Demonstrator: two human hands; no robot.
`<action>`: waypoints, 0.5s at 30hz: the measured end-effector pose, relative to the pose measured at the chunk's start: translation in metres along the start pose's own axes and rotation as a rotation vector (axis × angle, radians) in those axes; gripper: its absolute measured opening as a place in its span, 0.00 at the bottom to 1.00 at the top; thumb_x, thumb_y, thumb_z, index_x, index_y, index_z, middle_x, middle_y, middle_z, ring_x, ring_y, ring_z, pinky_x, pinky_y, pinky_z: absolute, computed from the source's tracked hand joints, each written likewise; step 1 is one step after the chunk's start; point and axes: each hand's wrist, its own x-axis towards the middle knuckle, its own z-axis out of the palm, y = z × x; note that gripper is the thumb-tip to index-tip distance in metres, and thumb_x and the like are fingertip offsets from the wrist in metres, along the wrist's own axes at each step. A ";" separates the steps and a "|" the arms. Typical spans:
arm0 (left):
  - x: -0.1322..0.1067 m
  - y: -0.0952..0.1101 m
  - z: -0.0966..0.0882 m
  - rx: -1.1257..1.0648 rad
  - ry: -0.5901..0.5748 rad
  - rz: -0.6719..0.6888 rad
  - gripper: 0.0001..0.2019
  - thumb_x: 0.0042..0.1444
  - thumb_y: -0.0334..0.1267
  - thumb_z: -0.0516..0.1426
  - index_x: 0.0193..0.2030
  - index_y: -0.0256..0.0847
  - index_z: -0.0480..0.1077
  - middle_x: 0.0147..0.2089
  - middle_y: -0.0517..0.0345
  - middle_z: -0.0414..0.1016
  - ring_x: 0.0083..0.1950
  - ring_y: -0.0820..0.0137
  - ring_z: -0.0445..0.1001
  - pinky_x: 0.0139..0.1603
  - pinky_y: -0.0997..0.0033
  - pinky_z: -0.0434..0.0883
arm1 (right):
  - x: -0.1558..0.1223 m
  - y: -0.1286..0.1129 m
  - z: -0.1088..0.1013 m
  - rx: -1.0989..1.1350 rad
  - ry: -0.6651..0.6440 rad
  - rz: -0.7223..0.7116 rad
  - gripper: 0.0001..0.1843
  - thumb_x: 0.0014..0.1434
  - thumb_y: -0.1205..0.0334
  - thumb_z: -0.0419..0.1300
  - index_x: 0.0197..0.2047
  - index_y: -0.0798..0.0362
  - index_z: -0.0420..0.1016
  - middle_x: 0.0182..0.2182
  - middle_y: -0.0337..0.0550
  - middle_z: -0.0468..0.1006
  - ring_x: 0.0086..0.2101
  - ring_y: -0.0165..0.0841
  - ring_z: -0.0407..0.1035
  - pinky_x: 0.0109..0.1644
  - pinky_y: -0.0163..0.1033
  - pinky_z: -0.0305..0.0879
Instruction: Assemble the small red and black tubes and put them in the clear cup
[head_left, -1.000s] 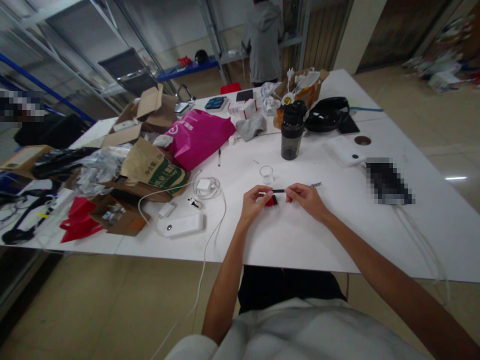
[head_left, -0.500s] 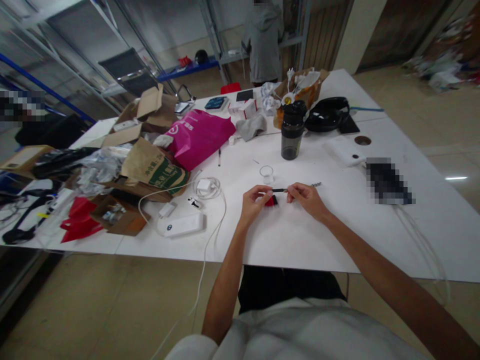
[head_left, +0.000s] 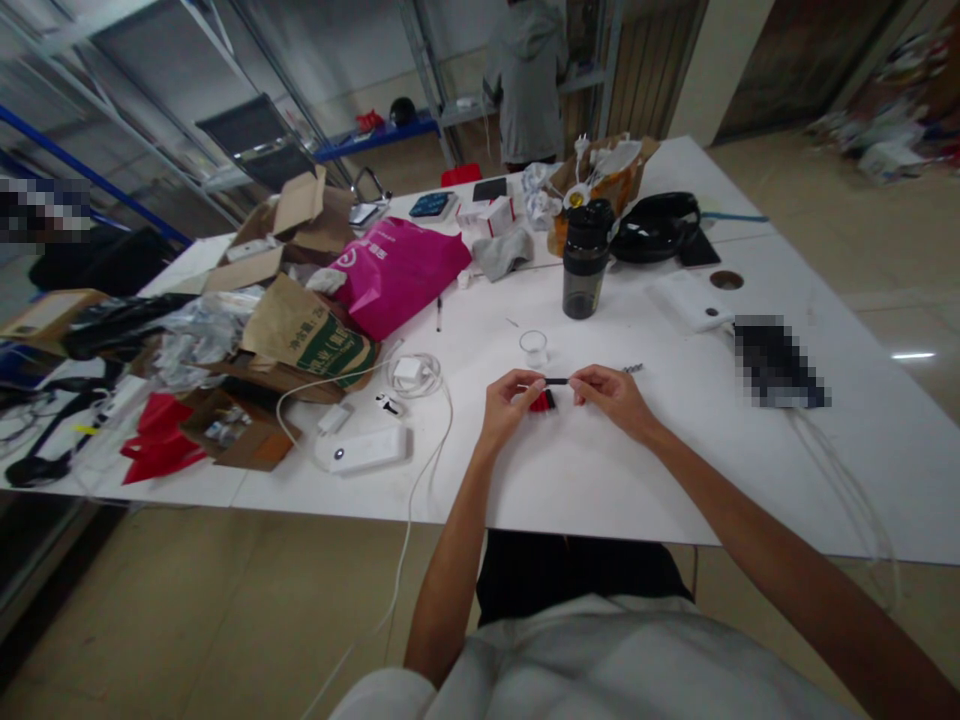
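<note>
Both hands meet over the white table, a thin black rod-like piece (head_left: 556,381) stretched level between their fingertips. My left hand (head_left: 511,400) pinches its left end and my right hand (head_left: 606,395) pinches the other; its ends are hidden by the fingers, and its kind is too small to tell. Just below the rod, beside my left fingers, lie small red and black pieces (head_left: 543,402). A small clear cup (head_left: 534,348) stands beyond the hands. Past my right hand lies a small dark, ridged strip (head_left: 634,369), partly covered.
A dark tumbler (head_left: 583,270) stands behind the cup. To the left lie a white power bank (head_left: 369,450), a coiled white cable (head_left: 431,375), a pink bag (head_left: 401,270) and open cardboard boxes (head_left: 255,445). A white device (head_left: 694,303) sits at the right. A person (head_left: 529,85) stands beyond the table.
My right fingertips have shifted very slightly on the rod, covering the paler bit that showed at its right end. My left hand stays where it was.
</note>
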 end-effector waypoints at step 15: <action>0.000 0.000 0.000 0.014 0.006 0.019 0.20 0.63 0.56 0.77 0.47 0.42 0.89 0.49 0.48 0.91 0.46 0.63 0.86 0.49 0.63 0.81 | 0.001 0.000 0.001 -0.019 0.020 -0.014 0.34 0.67 0.21 0.71 0.36 0.47 0.83 0.28 0.43 0.84 0.31 0.38 0.77 0.40 0.46 0.75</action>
